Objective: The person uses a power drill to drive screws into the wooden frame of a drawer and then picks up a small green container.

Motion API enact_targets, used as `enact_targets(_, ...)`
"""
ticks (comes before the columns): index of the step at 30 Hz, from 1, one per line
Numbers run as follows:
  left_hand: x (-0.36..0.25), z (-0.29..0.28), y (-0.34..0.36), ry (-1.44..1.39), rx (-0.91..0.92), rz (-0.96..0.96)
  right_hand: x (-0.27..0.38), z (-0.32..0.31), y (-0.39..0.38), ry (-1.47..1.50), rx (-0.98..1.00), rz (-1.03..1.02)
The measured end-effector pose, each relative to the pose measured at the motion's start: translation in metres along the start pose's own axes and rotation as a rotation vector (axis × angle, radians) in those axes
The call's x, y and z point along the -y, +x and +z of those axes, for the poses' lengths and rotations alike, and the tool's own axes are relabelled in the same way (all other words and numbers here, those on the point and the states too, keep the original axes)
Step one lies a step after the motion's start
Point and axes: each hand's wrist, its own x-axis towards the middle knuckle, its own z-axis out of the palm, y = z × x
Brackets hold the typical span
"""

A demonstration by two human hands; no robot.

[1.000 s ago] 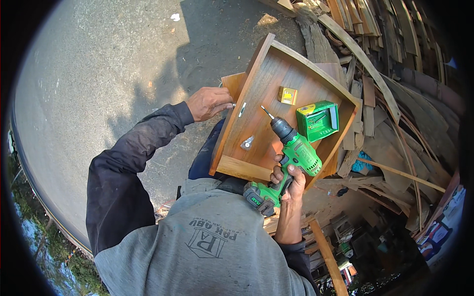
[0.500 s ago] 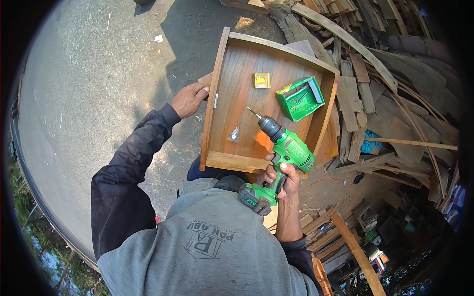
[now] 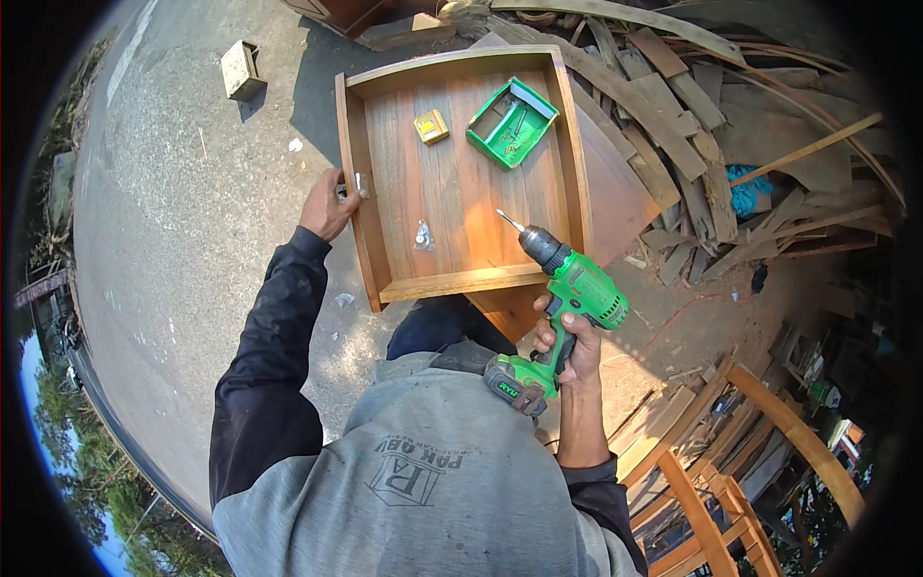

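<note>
A shallow wooden drawer (image 3: 452, 173) lies open side up in front of me. At its left board, my left hand (image 3: 330, 206) is closed on the edge, thumb against the rim. A small shiny metal piece (image 3: 359, 182) shows by the fingertips; its kind is unclear. My right hand (image 3: 577, 351) grips a green cordless drill (image 3: 586, 290), its bit pointing up and left over the drawer's near right corner, touching nothing visible. Inside the drawer are a small yellow box (image 3: 432, 127), an open green box (image 3: 512, 125) with screws, and a small clear bag (image 3: 424, 237) of hardware.
Scrap boards (image 3: 663, 125) are heaped at the far right, with a blue cloth (image 3: 748, 190) among them. A wooden frame (image 3: 697, 510) stands at the lower right. On the pavement at the far left sits a small pale box (image 3: 240, 70).
The drawer and its contents have shifted left and turned in the view. My left hand has moved left with the drawer's edge. The drill has moved right and slightly down, still in my right hand.
</note>
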Motion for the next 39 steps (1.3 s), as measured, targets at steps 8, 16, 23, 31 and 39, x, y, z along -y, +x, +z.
enact_targets(8, -0.04, 0.001, 0.008, 0.433, -0.084, 0.015, 0.004, -0.019, -0.034, 0.031, -0.042, -0.077)
enact_targets(16, -0.02, 0.021, 0.022, 0.665, -0.002, 0.098, 0.0, -0.024, -0.034, 0.04, 0.001, -0.121)
enact_targets(23, -0.02, 0.029, 0.018, 0.538, -0.092, 0.106, -0.011, -0.032, -0.027, 0.077, -0.011, -0.117)
enact_targets(31, -0.015, 0.043, 0.021, 0.457, -0.262, 0.107, -0.013, -0.026, -0.017, 0.08, 0.017, -0.126)
enact_targets(39, -0.003, 0.06, 0.021, 0.331, -0.354, 0.225, -0.01, -0.029, -0.024, 0.104, 0.002, -0.159)
